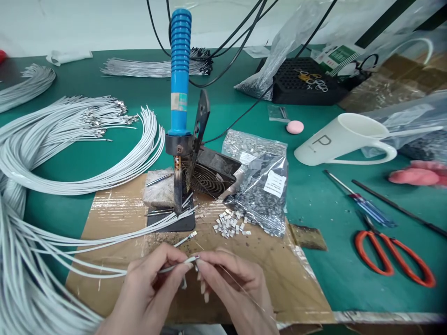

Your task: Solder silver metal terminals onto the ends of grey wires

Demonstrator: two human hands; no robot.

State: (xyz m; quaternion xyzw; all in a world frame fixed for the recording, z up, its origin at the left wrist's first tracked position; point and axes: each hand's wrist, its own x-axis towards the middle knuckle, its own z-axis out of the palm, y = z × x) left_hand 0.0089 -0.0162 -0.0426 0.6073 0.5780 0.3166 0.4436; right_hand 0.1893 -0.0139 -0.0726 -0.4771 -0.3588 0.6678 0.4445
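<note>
My left hand [148,281] pinches a white cable [166,268] close to its end, between thumb and forefinger. At the cable's tip, the thumb and forefinger of my right hand [235,281] are closed on a small metal piece [196,267], mostly covered by the fingers. A thin wire [240,286] runs across my right hand. Just beyond my hands, another cable end with a metal connector [191,235] lies over the cardboard [286,270]. An upright blue-handled soldering iron [179,74] points down above several white cable ends [174,216].
Loose small metal pieces [230,223] lie beside a bag of dark parts [258,195]. A small fan [213,172] stands behind the iron. White cable bundles [70,181] fill the left. Orange-handled scissors [375,253], a screwdriver [370,207] and a white mug [335,139] lie right.
</note>
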